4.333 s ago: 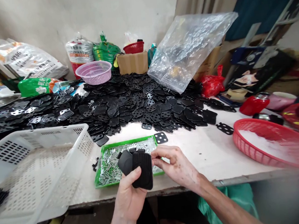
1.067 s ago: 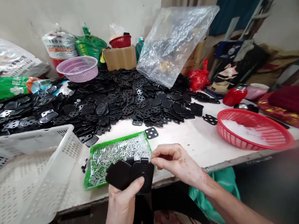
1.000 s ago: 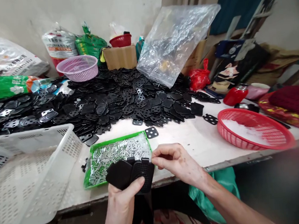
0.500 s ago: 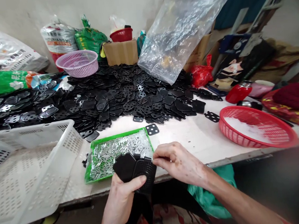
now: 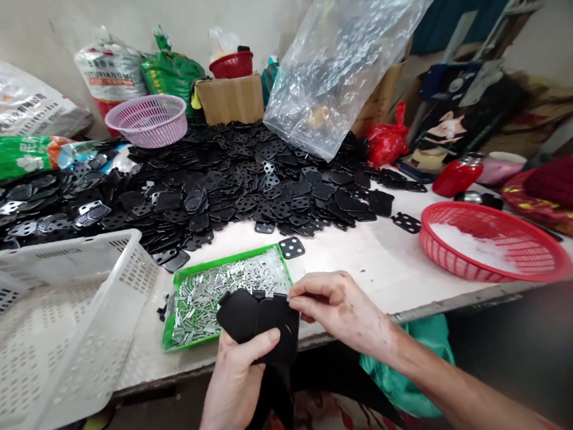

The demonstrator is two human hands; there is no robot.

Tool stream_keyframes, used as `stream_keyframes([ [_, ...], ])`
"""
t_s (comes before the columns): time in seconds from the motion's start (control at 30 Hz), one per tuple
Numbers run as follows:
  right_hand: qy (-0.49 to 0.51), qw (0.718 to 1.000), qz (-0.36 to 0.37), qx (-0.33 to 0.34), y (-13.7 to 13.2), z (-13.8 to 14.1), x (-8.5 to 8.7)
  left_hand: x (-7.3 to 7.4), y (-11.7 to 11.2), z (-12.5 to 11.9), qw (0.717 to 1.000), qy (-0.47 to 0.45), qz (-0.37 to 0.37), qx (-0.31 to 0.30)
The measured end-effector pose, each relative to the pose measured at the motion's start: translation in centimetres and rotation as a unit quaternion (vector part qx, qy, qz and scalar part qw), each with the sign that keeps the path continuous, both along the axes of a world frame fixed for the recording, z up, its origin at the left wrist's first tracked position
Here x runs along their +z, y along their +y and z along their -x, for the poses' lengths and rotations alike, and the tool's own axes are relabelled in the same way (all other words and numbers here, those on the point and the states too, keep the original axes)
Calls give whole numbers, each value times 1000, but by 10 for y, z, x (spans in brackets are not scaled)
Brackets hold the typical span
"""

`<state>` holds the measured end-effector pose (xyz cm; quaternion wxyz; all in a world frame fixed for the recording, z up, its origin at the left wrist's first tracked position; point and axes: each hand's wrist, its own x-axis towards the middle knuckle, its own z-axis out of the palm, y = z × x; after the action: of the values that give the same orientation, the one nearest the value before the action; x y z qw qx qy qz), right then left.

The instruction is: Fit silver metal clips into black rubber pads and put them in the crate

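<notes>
Left hand: the left hand (image 5: 236, 387) is closed around the black pads (image 5: 255, 319) from below, thumb lying across their face.
Right hand: the right hand (image 5: 339, 307) pinches their upper right edge between thumb and fingers.
Pads: held between both hands, just above the near corner of the green tray (image 5: 220, 261), long axis running roughly left to right; the right hand is nearer their right end.
Tray: filled with silver metal clips (image 5: 227, 290), at lower centre on the white table (image 5: 371, 268).
Around: a heap of black perforated plates (image 5: 244, 192) spreads beyond the tray; a white plastic crate (image 5: 138, 268) sits lower left; a red basket (image 5: 488, 221) sits right.
</notes>
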<state>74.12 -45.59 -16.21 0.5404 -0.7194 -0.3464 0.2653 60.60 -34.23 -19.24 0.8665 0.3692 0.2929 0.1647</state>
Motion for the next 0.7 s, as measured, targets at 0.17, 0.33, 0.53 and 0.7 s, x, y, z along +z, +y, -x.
stream_keyframes([
  [0.17,-5,999,-29,-12,1,6,-8,-3,-8,-8,992,-11,19,124],
  [0.33,2,998,-57,-26,2,8,-11,-2,-9,-12,983,-4,12,185],
  [0.53,37,997,-66,-33,1,6,-17,1,-8,-12,986,-3,27,165],
  [0.7,-67,996,-49,-18,-5,11,-13,12,-10,-14,986,37,49,156],
])
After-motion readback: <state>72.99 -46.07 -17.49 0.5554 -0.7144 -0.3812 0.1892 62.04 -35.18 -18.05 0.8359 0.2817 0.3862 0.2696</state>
